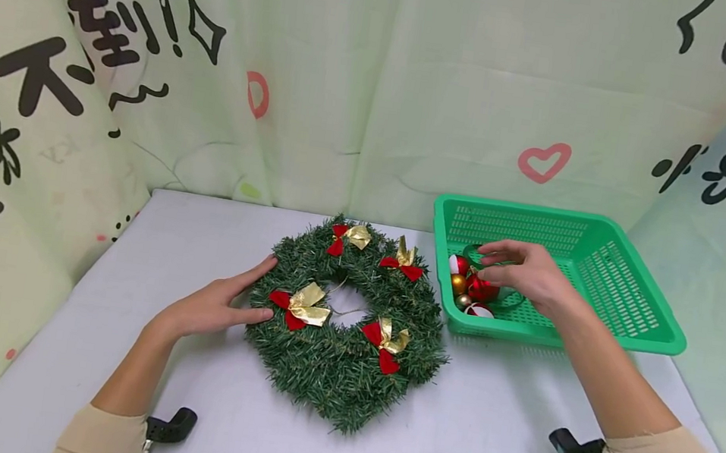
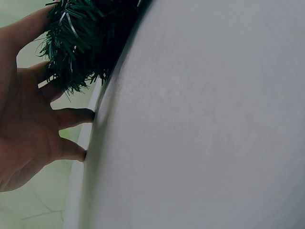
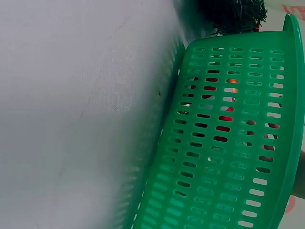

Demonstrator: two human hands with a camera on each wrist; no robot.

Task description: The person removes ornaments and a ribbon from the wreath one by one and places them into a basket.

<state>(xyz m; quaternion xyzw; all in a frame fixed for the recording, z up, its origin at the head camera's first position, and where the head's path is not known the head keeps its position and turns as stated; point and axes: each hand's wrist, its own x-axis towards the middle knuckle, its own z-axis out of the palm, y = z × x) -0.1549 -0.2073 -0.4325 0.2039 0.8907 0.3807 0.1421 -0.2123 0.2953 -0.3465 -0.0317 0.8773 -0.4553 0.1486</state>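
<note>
A green wreath point(image 1: 343, 377) with several red and gold bows lies on the white table. My left hand point(image 1: 211, 306) rests at its left edge, thumb and index finger spread against the greenery. In the left wrist view, two fingers of the left hand point(image 2: 28, 114) reach down to the tabletop beside the wreath point(image 2: 90, 38). My right hand point(image 1: 522, 274) is inside the green basket point(image 1: 623, 341), above a red ornament point(image 1: 483, 287), with thumb and fingers apart. The basket wall point(image 3: 224, 138) mostly hides this hand in the right wrist view.
Gold balls point(image 1: 459, 283) and red-and-white balls point(image 1: 458, 264) lie at the basket's left end. The basket stands at the table's back right, close beside the wreath. A printed pale green curtain point(image 1: 367, 89) surrounds the white table point(image 1: 459, 438).
</note>
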